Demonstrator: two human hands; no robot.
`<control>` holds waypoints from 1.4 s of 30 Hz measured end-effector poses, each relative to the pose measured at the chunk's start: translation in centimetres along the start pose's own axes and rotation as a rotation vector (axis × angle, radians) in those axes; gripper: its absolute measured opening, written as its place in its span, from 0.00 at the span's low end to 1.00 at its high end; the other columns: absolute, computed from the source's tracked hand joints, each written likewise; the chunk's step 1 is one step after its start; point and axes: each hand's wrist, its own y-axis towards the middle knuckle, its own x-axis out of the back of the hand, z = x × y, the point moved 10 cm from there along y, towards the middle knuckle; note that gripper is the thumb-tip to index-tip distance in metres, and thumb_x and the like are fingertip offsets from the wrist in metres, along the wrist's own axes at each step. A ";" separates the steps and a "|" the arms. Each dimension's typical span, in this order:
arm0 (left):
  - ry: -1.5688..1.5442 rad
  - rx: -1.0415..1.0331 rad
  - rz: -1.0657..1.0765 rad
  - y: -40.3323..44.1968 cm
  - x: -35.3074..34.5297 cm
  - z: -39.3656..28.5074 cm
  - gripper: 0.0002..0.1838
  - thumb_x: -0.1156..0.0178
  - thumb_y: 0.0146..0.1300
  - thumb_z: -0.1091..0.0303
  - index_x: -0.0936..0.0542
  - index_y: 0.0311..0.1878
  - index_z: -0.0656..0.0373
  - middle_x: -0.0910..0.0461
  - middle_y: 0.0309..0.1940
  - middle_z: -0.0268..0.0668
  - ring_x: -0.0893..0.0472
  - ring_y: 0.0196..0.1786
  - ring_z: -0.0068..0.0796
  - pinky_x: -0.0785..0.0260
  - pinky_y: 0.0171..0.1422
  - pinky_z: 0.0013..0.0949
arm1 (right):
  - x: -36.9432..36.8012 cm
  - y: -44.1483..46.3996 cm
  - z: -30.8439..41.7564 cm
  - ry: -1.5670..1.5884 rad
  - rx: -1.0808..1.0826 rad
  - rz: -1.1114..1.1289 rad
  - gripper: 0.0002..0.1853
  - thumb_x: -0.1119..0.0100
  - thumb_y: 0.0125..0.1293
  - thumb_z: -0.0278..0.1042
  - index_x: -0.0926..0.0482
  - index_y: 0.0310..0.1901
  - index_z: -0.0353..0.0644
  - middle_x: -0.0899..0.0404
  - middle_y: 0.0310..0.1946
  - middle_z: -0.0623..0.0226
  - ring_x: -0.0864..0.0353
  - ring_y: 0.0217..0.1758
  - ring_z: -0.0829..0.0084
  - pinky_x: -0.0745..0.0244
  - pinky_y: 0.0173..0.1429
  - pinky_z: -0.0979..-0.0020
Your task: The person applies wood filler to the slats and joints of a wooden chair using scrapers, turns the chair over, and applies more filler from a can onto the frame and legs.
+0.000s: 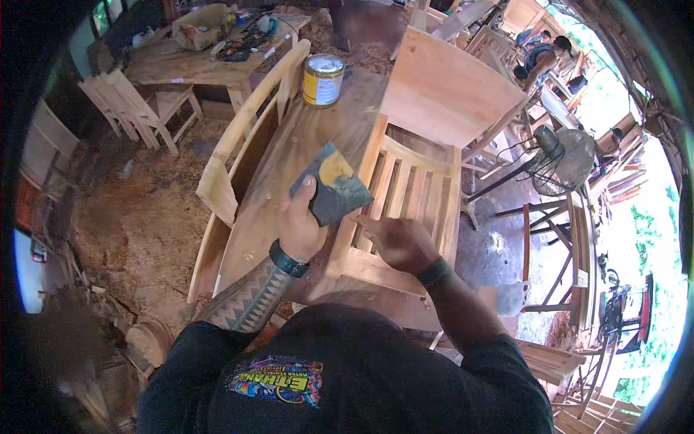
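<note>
My left hand (300,226) grips a dark, flat, square board (340,199) from below, with the thumb on its top face. A smooth yellow patch of putty-like paste (335,169) lies on the upper part of that board. Close to the board's lower right corner is my right hand (403,244), its fingers curled together; whatever they may hold is too small to make out. Under both hands lies a wooden chair (448,210) with a slatted back, resting on a brown wooden work table (271,163).
A yellow paint can (323,79) stands at the table's far end. Curved wooden chair parts (249,119) lean along its left side. A black fan (564,160) is on the right. Beyond sit a cluttered table (195,65) and a person (542,61). Shavings cover the floor.
</note>
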 end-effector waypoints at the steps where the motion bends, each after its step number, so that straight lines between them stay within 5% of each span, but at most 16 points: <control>1: 0.059 -0.033 0.021 0.3 -0.1 -0.9 0.18 0.49 0.80 0.63 0.18 0.56 0.68 0.13 0.47 0.39 0.13 0.47 0.29 0.22 0.56 0.32 | -0.9 -0.8 -1.3 0.047 0.009 -0.065 0.17 0.45 0.74 0.33 0.22 0.62 0.42 0.16 0.45 0.48 0.15 0.47 0.48 0.20 0.50 0.55; 3: -0.302 0.202 -0.029 1.5 -0.1 1.2 0.18 0.50 0.80 0.63 0.18 0.55 0.68 0.13 0.46 0.38 0.13 0.45 0.28 0.22 0.55 0.31 | 1.3 -0.9 -1.6 0.117 0.013 -0.248 0.17 0.45 0.73 0.33 0.21 0.61 0.42 0.16 0.43 0.49 0.15 0.45 0.47 0.20 0.49 0.52; 6: -0.077 0.203 -0.026 1.3 0.4 1.8 0.19 0.50 0.81 0.61 0.18 0.56 0.68 0.14 0.46 0.36 0.15 0.44 0.23 0.23 0.53 0.29 | 8.9 -1.3 2.3 0.129 -0.051 -0.466 0.13 0.45 0.74 0.28 0.21 0.57 0.39 0.17 0.51 0.49 0.16 0.53 0.47 0.21 0.58 0.54; 10: 0.039 0.184 0.108 0.2 -2.1 2.3 0.20 0.51 0.82 0.59 0.19 0.57 0.68 0.15 0.46 0.33 0.18 0.46 0.19 0.25 0.53 0.27 | 10.0 -1.2 6.4 0.115 0.328 -0.687 0.18 0.41 0.70 0.25 0.22 0.61 0.40 0.18 0.53 0.51 0.18 0.56 0.46 0.23 0.60 0.55; 13: 0.028 0.108 0.228 -0.3 -3.5 3.5 0.20 0.51 0.82 0.58 0.19 0.56 0.67 0.15 0.45 0.32 0.20 0.46 0.18 0.27 0.53 0.26 | 9.4 0.1 6.6 0.150 0.232 -0.573 0.20 0.41 0.69 0.25 0.23 0.62 0.38 0.18 0.54 0.50 0.19 0.57 0.47 0.24 0.61 0.55; 18: -0.039 0.339 0.191 -0.9 -2.3 8.3 0.22 0.53 0.83 0.56 0.19 0.54 0.66 0.16 0.42 0.34 0.21 0.44 0.21 0.29 0.52 0.29 | 6.0 1.0 5.0 0.175 0.246 -0.345 0.18 0.39 0.67 0.28 0.20 0.59 0.36 0.17 0.52 0.49 0.18 0.55 0.49 0.24 0.62 0.55; 21: 0.337 0.281 0.150 -0.7 -0.6 8.5 0.25 0.55 0.83 0.53 0.20 0.55 0.67 0.16 0.41 0.37 0.21 0.44 0.26 0.29 0.54 0.32 | 3.7 0.7 3.6 0.150 0.302 -0.208 0.17 0.39 0.67 0.30 0.19 0.57 0.38 0.16 0.52 0.50 0.17 0.54 0.50 0.22 0.62 0.55; 23: 0.650 -0.037 0.142 -0.1 0.8 8.9 0.26 0.56 0.83 0.51 0.20 0.56 0.68 0.16 0.42 0.41 0.20 0.45 0.30 0.28 0.55 0.35 | 1.2 0.2 1.5 0.109 0.350 -0.159 0.15 0.41 0.69 0.30 0.18 0.55 0.38 0.16 0.52 0.50 0.16 0.53 0.51 0.22 0.63 0.55; 25: 0.850 -0.130 0.135 -0.1 2.5 9.4 0.28 0.57 0.83 0.49 0.21 0.57 0.68 0.16 0.45 0.44 0.20 0.47 0.34 0.28 0.57 0.38 | -2.1 0.0 -5.1 0.206 0.241 -0.099 0.14 0.45 0.72 0.30 0.17 0.55 0.39 0.15 0.52 0.50 0.15 0.53 0.51 0.22 0.64 0.55; 28: 0.698 0.139 0.070 0.5 6.7 11.7 0.27 0.54 0.82 0.50 0.23 0.59 0.69 0.17 0.49 0.48 0.18 0.51 0.41 0.28 0.57 0.41 | -1.1 1.9 -12.7 0.195 -0.165 0.022 0.13 0.47 0.75 0.27 0.15 0.55 0.43 0.14 0.49 0.54 0.14 0.52 0.60 0.19 0.59 0.60; 35: 0.200 0.407 -0.117 -3.4 15.9 18.3 0.22 0.48 0.80 0.57 0.23 0.61 0.69 0.18 0.50 0.50 0.18 0.53 0.45 0.27 0.58 0.42 | -1.4 11.0 -29.2 -0.146 -0.009 -0.116 0.16 0.47 0.70 0.29 0.16 0.55 0.45 0.15 0.48 0.51 0.16 0.54 0.50 0.23 0.61 0.53; 41: 0.889 0.358 0.105 -4.7 13.8 15.3 0.18 0.49 0.77 0.68 0.23 0.62 0.69 0.18 0.51 0.56 0.19 0.54 0.54 0.28 0.60 0.44 | -3.9 17.6 -35.8 -0.250 -0.091 -0.225 0.17 0.50 0.69 0.33 0.15 0.55 0.45 0.14 0.46 0.53 0.17 0.52 0.47 0.23 0.61 0.54; 42: 0.862 0.368 0.095 -4.9 13.9 15.9 0.18 0.49 0.77 0.68 0.22 0.62 0.69 0.18 0.51 0.56 0.19 0.54 0.53 0.28 0.61 0.44 | -5.2 18.0 -36.1 -0.398 -0.278 0.018 0.17 0.49 0.68 0.31 0.15 0.54 0.46 0.15 0.47 0.55 0.17 0.52 0.48 0.24 0.63 0.54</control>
